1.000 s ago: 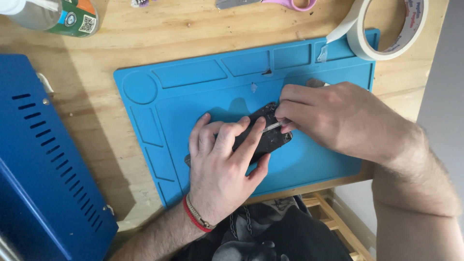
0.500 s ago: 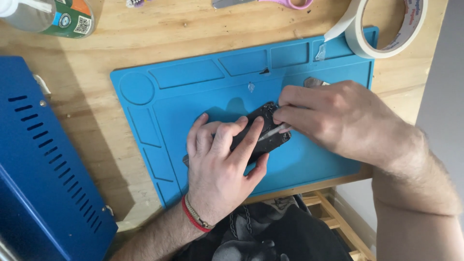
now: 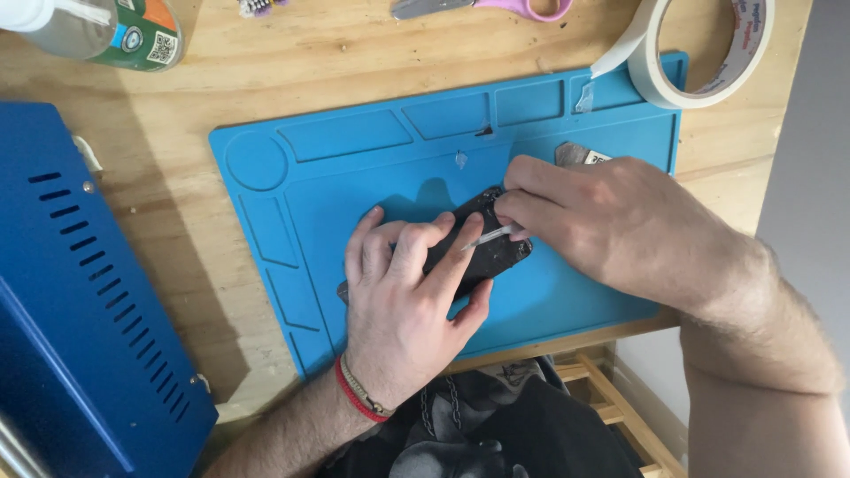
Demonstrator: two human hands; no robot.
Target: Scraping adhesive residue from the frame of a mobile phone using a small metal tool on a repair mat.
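Landmark: blue silicone work mat (image 3: 372,177) with moulded tray compartments, lying on a light wooden tabletop (image 3: 266,71).

Near edge of mat: left hand (image 3: 403,305), red band and thin bracelet at the wrist, lies palm down over the near end of a black flat phone-like device (image 3: 482,252). Fingers spread across it, thumb hooked around its near side. Pinning it to the mat rather than lifting it.

Device sits on the mat's open flat area, right of centre, tilted diagonally, surface looks scuffed or cracked.

Right hand (image 3: 620,221) comes in from the mat's right side, fingertips pinched shut on a thin pale metal tool (image 3: 487,237). Tool tip rests on the device's top face, just beside the left index finger.

Just past the right hand, on the mat: small flat metal piece (image 3: 575,155), partly hidden by the knuckles. Tiny clear scraps (image 3: 460,159) near the mat's tray row.

Left of the mat: large blue metal box (image 3: 80,310) with vent slots.

Far right corner of mat: roll of cream masking tape (image 3: 708,53), overlapping the mat edge.

Beyond the mat's far edge: pink-handled scissors (image 3: 496,7), bottle (image 3: 97,31) with a green label at far left.
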